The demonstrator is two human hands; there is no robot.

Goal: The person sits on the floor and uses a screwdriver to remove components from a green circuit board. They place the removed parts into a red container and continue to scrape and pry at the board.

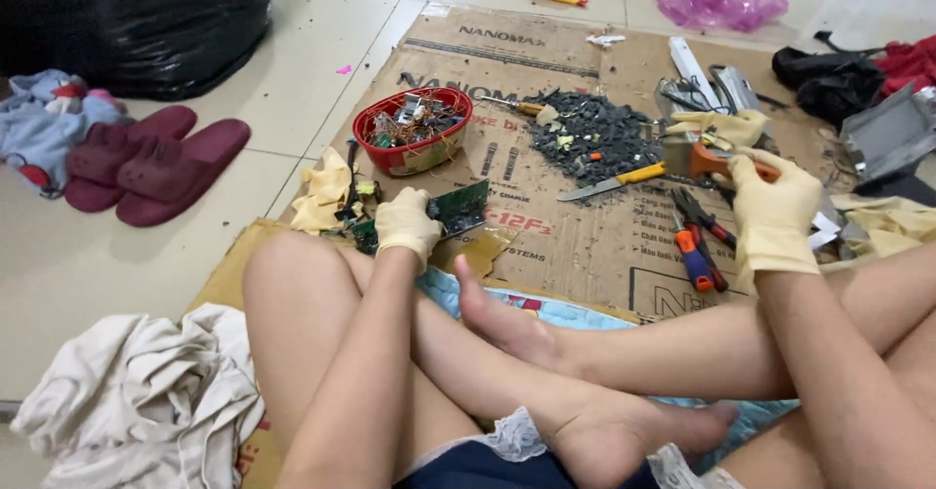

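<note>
On flattened cardboard (pixel 585 245) spread over a tiled floor, a person sits cross-legged, both hands in pale yellow gloves. Their left hand (pixel 407 224) is closed on a green circuit board (pixel 458 208), pinning it to the cardboard just in front of the knee. Their right hand (pixel 773 204) is curled around the orange handle of a tool (pixel 717 160), lifted a little off the floor; the working end is hidden, so its kind cannot be told. Between the hands lie a yellow-handled knife (pixel 612 181) and red-and-blue pliers (pixel 696 247), beside a heap of small dark parts (pixel 590 133). A red basket (pixel 414 130) of stripped components stands beyond the board. By the look of it, the step in hand is picking up a tool while holding the board; the next move seems to call for bringing the tool across to the board, well apart for now.
</note>
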